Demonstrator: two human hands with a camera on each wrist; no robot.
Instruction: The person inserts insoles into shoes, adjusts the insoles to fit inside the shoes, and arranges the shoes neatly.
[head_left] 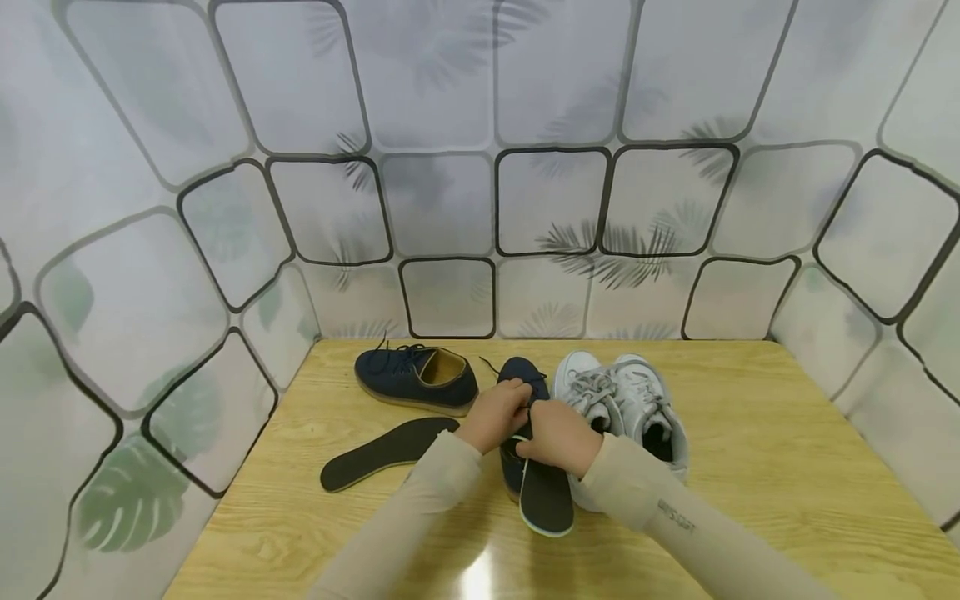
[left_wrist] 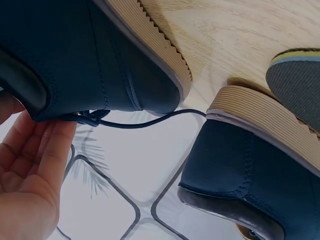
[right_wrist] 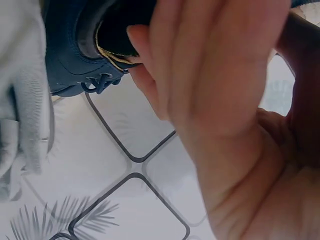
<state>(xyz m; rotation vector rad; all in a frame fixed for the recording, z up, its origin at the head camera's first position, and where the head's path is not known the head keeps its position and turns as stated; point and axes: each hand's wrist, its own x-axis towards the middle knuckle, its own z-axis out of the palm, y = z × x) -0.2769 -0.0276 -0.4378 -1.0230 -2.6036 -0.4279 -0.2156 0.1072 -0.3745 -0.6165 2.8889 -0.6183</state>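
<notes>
In the head view a navy lace-up shoe (head_left: 521, 367) stands mid-table, toe pointing away. My left hand (head_left: 495, 414) grips it at the laces and tongue; the left wrist view shows the fingers (left_wrist: 56, 150) curled at the edge of the shoe's opening. A black insole (head_left: 547, 500) with a pale edge is held by my right hand (head_left: 561, 435), its rear end sticking out over the shoe's heel. The insole's front part is hidden under the hands. In the right wrist view the fingers (right_wrist: 145, 47) reach in at the shoe's opening.
Another navy shoe (head_left: 386, 373) with a tan sole lies sideways at the back left. In front of it rests a second black insole (head_left: 386, 454). A pair of white sneakers (head_left: 647, 392) stands close on the right. A patterned curtain (head_left: 551, 200) closes the table's back.
</notes>
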